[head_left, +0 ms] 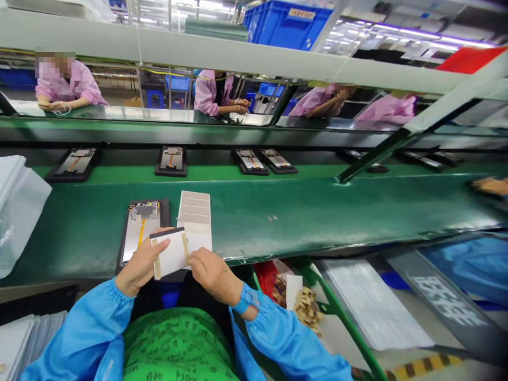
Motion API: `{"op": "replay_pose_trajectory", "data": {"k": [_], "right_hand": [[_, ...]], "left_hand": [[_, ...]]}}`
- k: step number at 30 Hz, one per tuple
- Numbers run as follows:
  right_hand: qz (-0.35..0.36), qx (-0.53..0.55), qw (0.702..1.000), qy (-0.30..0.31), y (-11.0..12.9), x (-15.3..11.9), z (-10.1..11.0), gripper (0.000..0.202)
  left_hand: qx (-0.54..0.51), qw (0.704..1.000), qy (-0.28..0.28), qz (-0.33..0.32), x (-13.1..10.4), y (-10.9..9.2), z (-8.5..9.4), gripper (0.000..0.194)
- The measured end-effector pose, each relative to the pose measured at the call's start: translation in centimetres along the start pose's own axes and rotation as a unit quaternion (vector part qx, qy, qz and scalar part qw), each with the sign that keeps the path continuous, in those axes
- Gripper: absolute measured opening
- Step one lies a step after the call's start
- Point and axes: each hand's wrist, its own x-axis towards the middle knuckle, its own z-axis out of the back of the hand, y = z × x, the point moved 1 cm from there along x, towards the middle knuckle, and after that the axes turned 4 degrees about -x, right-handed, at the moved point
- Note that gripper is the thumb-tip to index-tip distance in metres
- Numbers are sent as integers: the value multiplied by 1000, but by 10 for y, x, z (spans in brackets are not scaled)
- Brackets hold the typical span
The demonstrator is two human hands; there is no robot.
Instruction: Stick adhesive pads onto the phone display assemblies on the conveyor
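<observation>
My left hand (143, 260) is closed around a flat white battery (170, 256), thumb on its face. The battery has a black top edge, a short wire at the top and tan tape strips down both sides. My right hand (212, 272) pinches at the lower end of the right tape strip (185, 247); its fingertips hide what exactly they grip. Behind the battery, on the green bench, lies a white card with greyish strips (195, 211). An opened tablet (133, 233), with circuit board and orange ribbon cable showing, rests in a dark tray to the left, partly hidden by my left hand.
Several opened tablets (172, 159) lie along the green line (210, 173) beyond the bench. White plastic sheets (19, 211) stand at left. A green bin (341, 323) with scraps sits below right. A slanted post (373, 156) rises from the bench. Co-workers (212, 92) sit opposite.
</observation>
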Motion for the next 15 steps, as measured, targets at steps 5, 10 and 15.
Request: {"op": "replay_pose_trajectory", "data": {"k": [5,10,15], "right_hand": [[-175,110,974,-95,-13,-8,14,14],[-71,29,997,23,11,-6,10,17],[-27,-88,994,55,16,-1,-9,20]], "left_hand": [[-18,998,6,52,-1,0,5,52],[-58,995,-77,26,13,7,13,52],[-78,994,-72,23,13,10,13,57]]}}
